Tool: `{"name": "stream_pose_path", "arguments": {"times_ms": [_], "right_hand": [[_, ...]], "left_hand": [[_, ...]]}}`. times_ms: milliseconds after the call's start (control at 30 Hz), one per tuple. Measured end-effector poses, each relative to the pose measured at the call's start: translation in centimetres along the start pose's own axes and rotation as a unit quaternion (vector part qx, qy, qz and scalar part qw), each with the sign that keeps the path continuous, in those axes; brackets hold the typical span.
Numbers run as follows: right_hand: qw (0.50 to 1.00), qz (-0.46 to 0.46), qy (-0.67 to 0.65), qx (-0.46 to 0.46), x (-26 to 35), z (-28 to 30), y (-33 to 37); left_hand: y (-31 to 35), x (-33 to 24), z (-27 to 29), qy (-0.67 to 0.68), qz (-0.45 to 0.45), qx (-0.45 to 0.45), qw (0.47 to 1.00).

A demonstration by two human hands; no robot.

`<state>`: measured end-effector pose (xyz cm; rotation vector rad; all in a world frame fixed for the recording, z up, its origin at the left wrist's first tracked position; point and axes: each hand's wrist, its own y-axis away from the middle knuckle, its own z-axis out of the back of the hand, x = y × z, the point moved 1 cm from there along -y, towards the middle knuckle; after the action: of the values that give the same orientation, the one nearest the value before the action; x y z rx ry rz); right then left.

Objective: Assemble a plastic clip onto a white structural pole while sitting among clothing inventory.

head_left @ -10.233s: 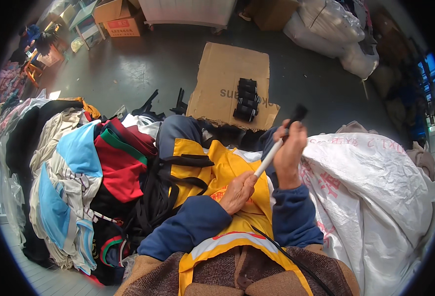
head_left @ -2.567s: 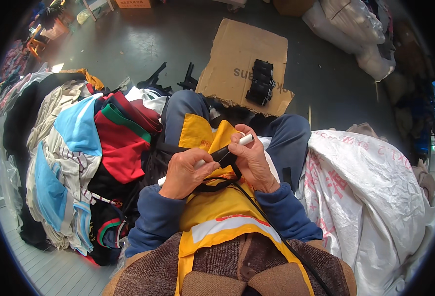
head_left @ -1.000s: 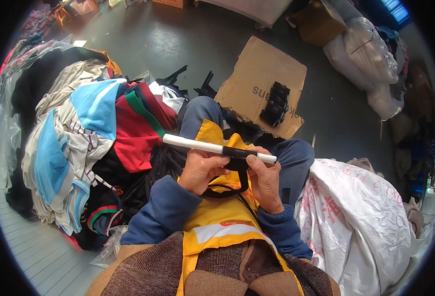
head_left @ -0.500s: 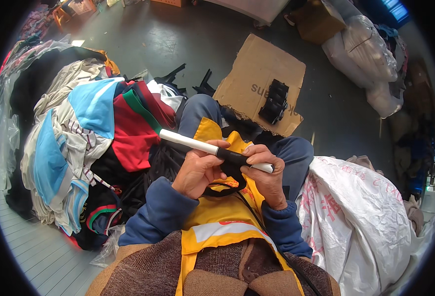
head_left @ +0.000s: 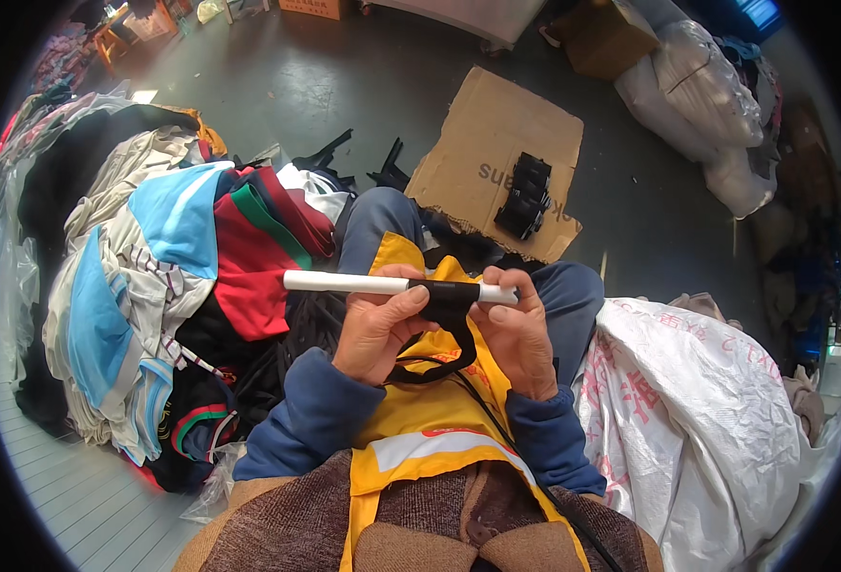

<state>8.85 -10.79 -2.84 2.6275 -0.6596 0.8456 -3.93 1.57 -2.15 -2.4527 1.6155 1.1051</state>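
Note:
I hold a white tube [head_left: 344, 282] level across my lap, over a yellow apron [head_left: 439, 419]. A black sleeve with a hanging black strap loop [head_left: 449, 297] sits around the tube near its right end. My left hand [head_left: 377, 324] grips the tube from below, thumb pressed on the black sleeve. My right hand [head_left: 518, 329] closes around the tube's right end, fingers next to the sleeve. The strap loop droops between my two hands.
A heap of mixed clothes [head_left: 153, 276] lies at my left. A large white printed sack [head_left: 716, 410] is at my right. Ahead on the floor, a flat cardboard sheet [head_left: 482, 153] carries a stack of black parts [head_left: 525, 195]. More black pieces [head_left: 330, 153] lie nearby.
The tube was raised in my right hand earlier, then brought down across my lap. Over the last second it has turned from tilted to level, and my hands stay on the black sleeve.

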Motion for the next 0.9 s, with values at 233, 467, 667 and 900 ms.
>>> {"name": "stream_pose_path", "arguments": {"times_ms": [233, 467, 667, 900], "right_hand": [[0.994, -0.052, 0.025, -0.093, -1.9, -1.6, 0.2], [0.989, -0.013, 0.059, -0.133, -1.6, -2.1, 0.3], [0.988, 0.075, 0.127, -0.054, -0.7, -2.7, 0.0], [0.998, 0.040, -0.009, -0.047, 0.9, -4.3, 0.1]], "left_hand": [[-0.1, 1.0, 0.1, -0.033, -0.031, -0.008, 0.999], [-0.1, 0.7, 0.0, -0.019, 0.014, -0.002, 1.000], [0.5, -0.9, -1.8, 0.041, 0.057, 0.008, 0.997], [0.3, -1.0, -2.6, 0.030, -0.023, 0.035, 0.999]]}}
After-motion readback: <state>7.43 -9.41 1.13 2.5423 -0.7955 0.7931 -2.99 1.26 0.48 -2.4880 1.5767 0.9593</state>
